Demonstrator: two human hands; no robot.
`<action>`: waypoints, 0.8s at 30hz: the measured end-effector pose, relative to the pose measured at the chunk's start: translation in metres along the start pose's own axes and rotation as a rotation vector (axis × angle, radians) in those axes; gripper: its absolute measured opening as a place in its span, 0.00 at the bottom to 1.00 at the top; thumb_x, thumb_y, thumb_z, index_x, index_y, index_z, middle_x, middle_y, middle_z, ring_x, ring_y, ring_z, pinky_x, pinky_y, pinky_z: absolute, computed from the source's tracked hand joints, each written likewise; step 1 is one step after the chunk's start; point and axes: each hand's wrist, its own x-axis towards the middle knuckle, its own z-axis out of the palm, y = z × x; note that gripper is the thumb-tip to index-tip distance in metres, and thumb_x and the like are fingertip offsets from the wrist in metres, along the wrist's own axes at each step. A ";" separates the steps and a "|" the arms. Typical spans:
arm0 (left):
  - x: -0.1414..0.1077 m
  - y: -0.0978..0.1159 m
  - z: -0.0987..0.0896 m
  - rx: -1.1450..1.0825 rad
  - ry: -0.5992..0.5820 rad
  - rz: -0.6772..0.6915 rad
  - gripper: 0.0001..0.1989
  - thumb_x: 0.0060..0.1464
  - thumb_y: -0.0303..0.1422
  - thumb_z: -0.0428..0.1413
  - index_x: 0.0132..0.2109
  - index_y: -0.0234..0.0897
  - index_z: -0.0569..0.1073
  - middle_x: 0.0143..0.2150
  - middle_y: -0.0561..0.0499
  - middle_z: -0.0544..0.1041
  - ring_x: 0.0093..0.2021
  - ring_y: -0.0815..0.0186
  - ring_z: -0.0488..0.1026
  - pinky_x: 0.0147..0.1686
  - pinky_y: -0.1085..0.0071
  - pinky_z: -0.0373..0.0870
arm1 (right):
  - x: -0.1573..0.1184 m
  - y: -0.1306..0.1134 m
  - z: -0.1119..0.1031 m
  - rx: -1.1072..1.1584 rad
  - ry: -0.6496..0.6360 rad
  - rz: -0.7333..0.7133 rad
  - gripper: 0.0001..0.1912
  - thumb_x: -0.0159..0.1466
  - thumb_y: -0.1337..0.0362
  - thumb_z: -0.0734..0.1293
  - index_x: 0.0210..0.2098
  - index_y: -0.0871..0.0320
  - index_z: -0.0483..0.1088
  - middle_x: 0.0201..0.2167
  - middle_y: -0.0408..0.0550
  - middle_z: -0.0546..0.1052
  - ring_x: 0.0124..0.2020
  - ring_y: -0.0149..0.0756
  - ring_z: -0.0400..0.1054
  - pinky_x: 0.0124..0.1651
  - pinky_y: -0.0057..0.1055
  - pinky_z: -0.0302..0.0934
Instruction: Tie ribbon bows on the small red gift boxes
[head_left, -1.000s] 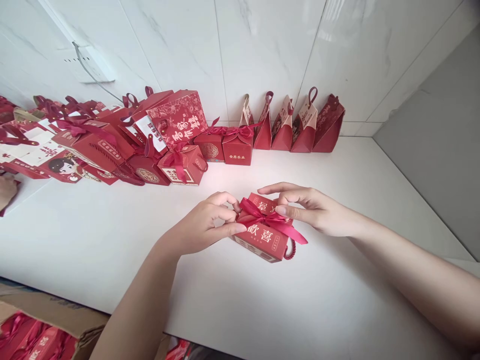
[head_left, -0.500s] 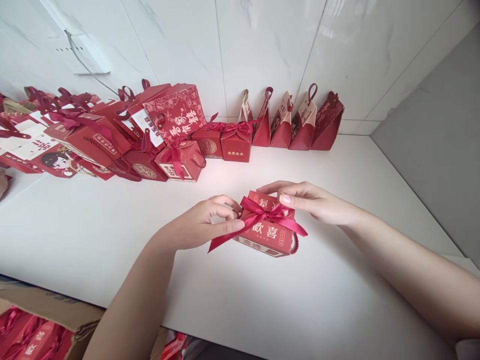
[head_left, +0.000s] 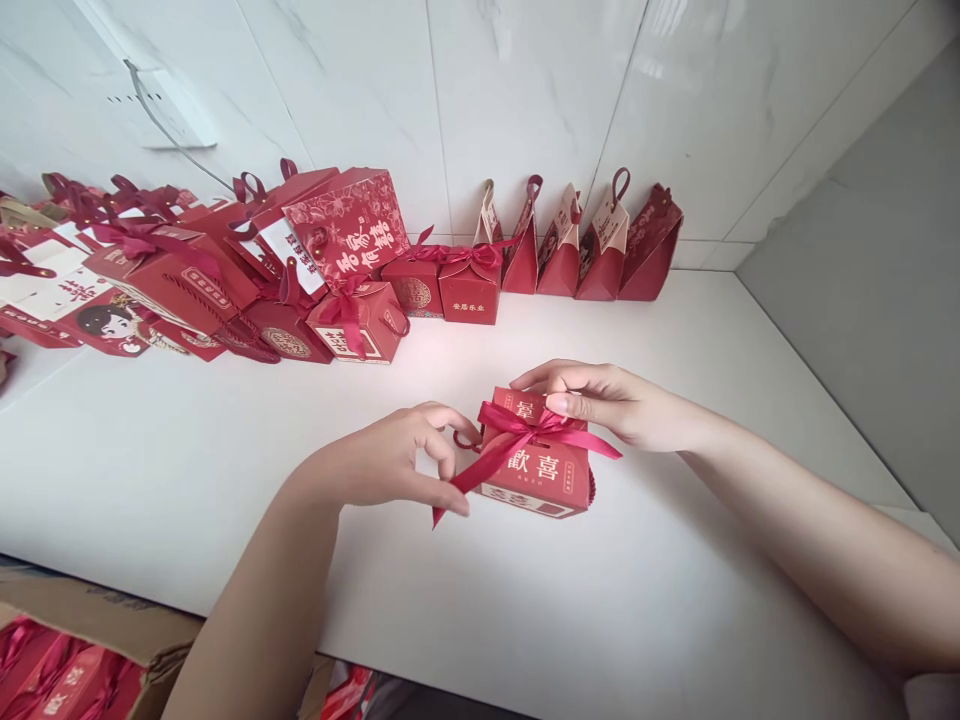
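A small red gift box [head_left: 536, 475] with pale lettering rests on the white table, a crimson ribbon bow [head_left: 529, 432] tied across its top. My right hand [head_left: 600, 400] holds the box from behind, thumb at the bow's upper loop and fingers behind the far edge. On the left side, my left hand [head_left: 409, 455] is open, thumb and fingers spread apart. Its fingertips are near the dark red cord handle [head_left: 466, 440], and its thumb lies beside the long ribbon tail. Another cord handle shows at the box's right side.
Several red and white gift boxes [head_left: 180, 270] crowd the back left. Bow-topped boxes [head_left: 470, 290] and a row of slanted boxes [head_left: 559, 265] stand along the tiled wall. A cardboard carton [head_left: 112, 625] with ribboned red boxes sits below the table's front left edge.
My left thumb has come away from the bow and moved down and left, so the hand has opened. My right thumb has shifted slightly left, and the box has turned a little.
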 end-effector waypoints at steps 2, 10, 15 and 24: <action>-0.001 -0.004 -0.003 0.034 -0.063 0.059 0.07 0.48 0.42 0.65 0.26 0.47 0.81 0.60 0.56 0.72 0.63 0.53 0.66 0.57 0.65 0.70 | 0.000 -0.002 0.000 0.028 -0.027 -0.001 0.16 0.70 0.54 0.63 0.51 0.53 0.75 0.56 0.51 0.73 0.54 0.42 0.69 0.53 0.38 0.63; 0.001 -0.027 -0.008 0.107 0.371 -0.037 0.09 0.61 0.38 0.53 0.45 0.49 0.77 0.58 0.53 0.74 0.61 0.57 0.68 0.59 0.58 0.68 | -0.003 -0.012 -0.010 -0.023 -0.035 0.062 0.21 0.67 0.47 0.63 0.36 0.56 0.78 0.60 0.51 0.70 0.58 0.48 0.65 0.58 0.42 0.57; 0.028 0.006 0.028 -0.042 0.727 0.160 0.08 0.61 0.38 0.54 0.43 0.44 0.76 0.58 0.48 0.70 0.62 0.59 0.66 0.63 0.59 0.62 | -0.002 -0.010 -0.009 0.047 -0.067 -0.025 0.18 0.67 0.52 0.65 0.28 0.58 0.69 0.53 0.51 0.75 0.50 0.42 0.69 0.52 0.39 0.62; 0.038 0.027 0.061 -0.162 0.570 0.077 0.02 0.58 0.34 0.56 0.37 0.42 0.71 0.64 0.48 0.62 0.70 0.55 0.53 0.64 0.54 0.59 | 0.001 -0.005 -0.010 0.098 -0.087 -0.040 0.17 0.68 0.54 0.64 0.28 0.58 0.68 0.53 0.49 0.75 0.48 0.39 0.68 0.49 0.39 0.61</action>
